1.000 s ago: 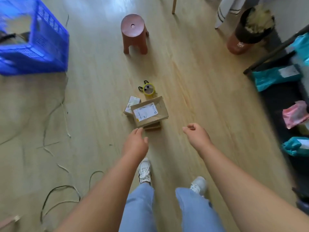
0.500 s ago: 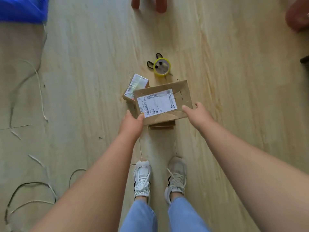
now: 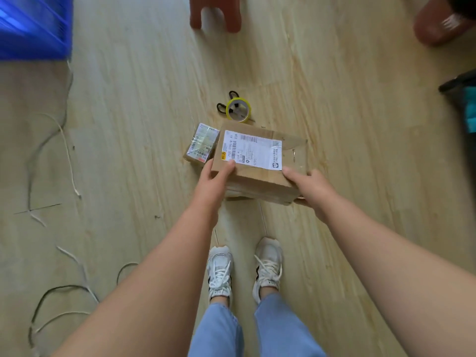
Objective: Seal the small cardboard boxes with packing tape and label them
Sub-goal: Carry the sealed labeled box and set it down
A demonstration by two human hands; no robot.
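A brown cardboard box [image 3: 260, 176] with a white shipping label [image 3: 252, 150] on its top is held between both hands just above the wooden floor. My left hand [image 3: 213, 176] grips its near left corner, thumb on top. My right hand [image 3: 306, 184] grips the near right corner, thumb on top and fingers beneath. A smaller taped and labelled box [image 3: 202, 145] lies on the floor just left of it. Behind the boxes a yellow-cored tape roll [image 3: 238, 110] lies on black-handled scissors [image 3: 224, 104]. Something flat and brown shows under the held box's near edge.
A blue plastic crate [image 3: 33, 27] stands at the far left. A brown stool [image 3: 215, 11] is at the top centre and a reddish-brown pot [image 3: 438, 24] at the top right. Loose cords [image 3: 64, 140] trail over the floor on the left. My shoes [image 3: 244, 269] stand below the boxes.
Both hands reached forward to the labelled box, closed on its near corners and brought it closer, turning it slightly. My head tilted down and nearer.
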